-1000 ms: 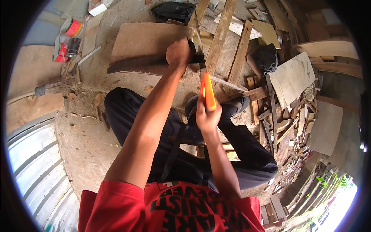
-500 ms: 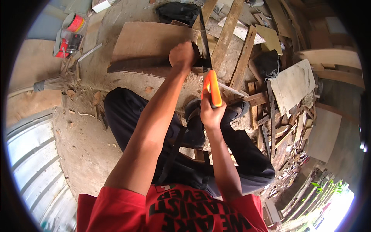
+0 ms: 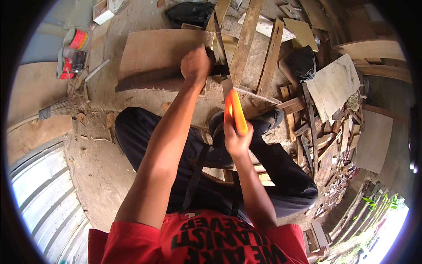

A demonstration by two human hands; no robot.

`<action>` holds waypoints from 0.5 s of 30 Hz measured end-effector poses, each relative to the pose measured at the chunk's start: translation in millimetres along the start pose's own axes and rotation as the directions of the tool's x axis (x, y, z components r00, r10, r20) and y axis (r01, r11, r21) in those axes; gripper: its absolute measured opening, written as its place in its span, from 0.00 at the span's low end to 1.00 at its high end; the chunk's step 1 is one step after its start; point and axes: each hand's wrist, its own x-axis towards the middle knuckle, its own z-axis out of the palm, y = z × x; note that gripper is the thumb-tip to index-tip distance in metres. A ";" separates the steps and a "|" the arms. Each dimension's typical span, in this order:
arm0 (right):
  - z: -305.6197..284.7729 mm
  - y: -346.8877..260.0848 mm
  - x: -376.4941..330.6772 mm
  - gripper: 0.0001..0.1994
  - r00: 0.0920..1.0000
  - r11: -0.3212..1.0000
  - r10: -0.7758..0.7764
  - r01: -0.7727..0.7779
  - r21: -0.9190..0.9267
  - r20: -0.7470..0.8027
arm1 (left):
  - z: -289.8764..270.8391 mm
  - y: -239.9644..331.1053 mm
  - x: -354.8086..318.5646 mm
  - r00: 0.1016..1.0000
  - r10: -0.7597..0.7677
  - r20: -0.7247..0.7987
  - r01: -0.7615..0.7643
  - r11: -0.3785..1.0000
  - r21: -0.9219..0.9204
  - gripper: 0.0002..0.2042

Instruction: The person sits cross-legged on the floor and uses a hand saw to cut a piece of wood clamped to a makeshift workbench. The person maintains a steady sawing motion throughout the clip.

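My right hand (image 3: 238,138) is wrapped round the orange handle (image 3: 239,116) of a handsaw. The saw's thin dark blade (image 3: 222,48) points away from me, along the right edge of a brown plywood board (image 3: 147,50). My left hand (image 3: 196,64) is curled into a fist over the right part of that board, close to the left of the blade. Its fingertips are hidden, so what they grip does not show. A dark band (image 3: 220,69) runs between the left fist and the blade.
Long wooden planks (image 3: 247,42) lie beyond the saw. Scrap wood (image 3: 325,145) and a pale panel (image 3: 332,88) are piled at the right. Red cans (image 3: 75,38) and a stick broom (image 3: 57,110) are at the left. My bent legs (image 3: 143,132) frame the near side.
My right hand has drawn the saw back toward me, and its handle sits lower in view. The left fist stays on the board. The whole view has shifted slightly.
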 end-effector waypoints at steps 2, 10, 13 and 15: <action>15.4 -10.9 25.2 0.09 0.999 0.999 0.039 -0.039 0.014 0.018 | -4.0 3.0 0.1 0.999 -0.023 0.037 0.022 0.999 0.037 0.14; -51.6 -5.7 -145.0 0.04 0.989 0.905 -0.059 0.109 -0.411 0.133 | -6.6 1.4 -4.5 0.994 -0.082 0.077 0.079 0.996 0.052 0.13; -55.1 -6.6 -137.9 0.14 0.996 0.967 -0.016 0.036 -0.253 0.083 | -0.3 -8.7 -9.2 0.995 -0.091 0.050 0.089 0.995 0.048 0.13; -44.2 4.5 -97.5 0.11 0.999 0.986 -0.055 0.054 -0.155 0.003 | -7.5 5.2 -0.4 0.993 -0.106 0.047 0.104 0.994 0.038 0.13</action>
